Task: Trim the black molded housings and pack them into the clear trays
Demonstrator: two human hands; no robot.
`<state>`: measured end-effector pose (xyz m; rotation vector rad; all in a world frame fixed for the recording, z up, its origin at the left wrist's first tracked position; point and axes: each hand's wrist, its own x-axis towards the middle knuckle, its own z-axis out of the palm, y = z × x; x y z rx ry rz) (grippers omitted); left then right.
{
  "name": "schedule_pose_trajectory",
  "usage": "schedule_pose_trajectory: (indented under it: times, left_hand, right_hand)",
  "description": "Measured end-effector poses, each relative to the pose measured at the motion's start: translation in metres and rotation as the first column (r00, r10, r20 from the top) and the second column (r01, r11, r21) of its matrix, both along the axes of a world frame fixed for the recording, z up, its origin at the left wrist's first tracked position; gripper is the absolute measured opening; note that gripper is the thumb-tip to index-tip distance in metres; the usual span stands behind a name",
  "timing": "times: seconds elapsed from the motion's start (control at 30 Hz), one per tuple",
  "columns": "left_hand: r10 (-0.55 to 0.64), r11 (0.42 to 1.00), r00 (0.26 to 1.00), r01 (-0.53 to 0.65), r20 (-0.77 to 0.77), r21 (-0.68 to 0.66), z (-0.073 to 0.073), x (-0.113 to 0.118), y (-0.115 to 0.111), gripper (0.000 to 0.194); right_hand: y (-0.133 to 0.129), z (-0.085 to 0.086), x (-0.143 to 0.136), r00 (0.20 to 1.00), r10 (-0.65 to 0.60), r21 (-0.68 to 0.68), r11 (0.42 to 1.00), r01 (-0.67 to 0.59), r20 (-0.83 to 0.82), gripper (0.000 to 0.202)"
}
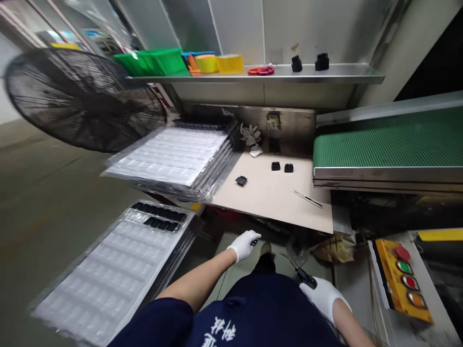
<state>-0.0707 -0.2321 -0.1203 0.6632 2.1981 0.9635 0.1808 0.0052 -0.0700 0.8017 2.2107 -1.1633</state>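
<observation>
My left hand [243, 246], in a white glove, is closed around a small black plastic part [254, 242] in front of my body. My right hand [323, 296], also gloved, grips a tool with a black handle [306, 277] and a thin pointed metal tip; its exact kind is unclear. On the pale worktop lie black plastic parts: one by itself [241, 180] and a pair, the left one [275, 166] near the right one [288, 167]. A slim metal craft knife or tweezers [306, 198] rests by the worktop's right side.
To the left are stacked clear trays [166, 154] and a lower tray [108, 274] partly filled with black parts. A fan [87, 101] stands behind. On the right are a green conveyor [390, 142] and a button box [405, 279]. Above runs a metal shelf [282, 77].
</observation>
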Motion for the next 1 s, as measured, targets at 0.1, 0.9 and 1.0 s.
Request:
schedule_pose_trajectory:
  times: [0.1, 0.9, 1.0]
  left_hand:
    - [0.078, 0.994, 0.989, -0.088, 0.128, 0.068, 0.019, 0.002, 0.011, 0.024]
    - [-0.220, 0.861, 0.284, -0.392, 0.933, 0.323, 0.236, 0.094, 0.055, 0.019]
    - [-0.223, 0.851, 0.270, -0.414, 0.937, 0.322, 0.238, 0.096, 0.051, 0.021]
  right_hand:
    - [0.002, 0.005, 0.003, 0.997, -0.071, -0.030, 0.997, 0.071, -0.008, 0.023]
    - [-0.018, 0.143, -0.008, 0.662, -0.508, -0.455, 0.848, 0.272, -0.551, 0.018]
    - [-0.020, 0.146, -0.009, 0.679, -0.499, -0.471, 0.846, 0.249, -0.538, 0.019]
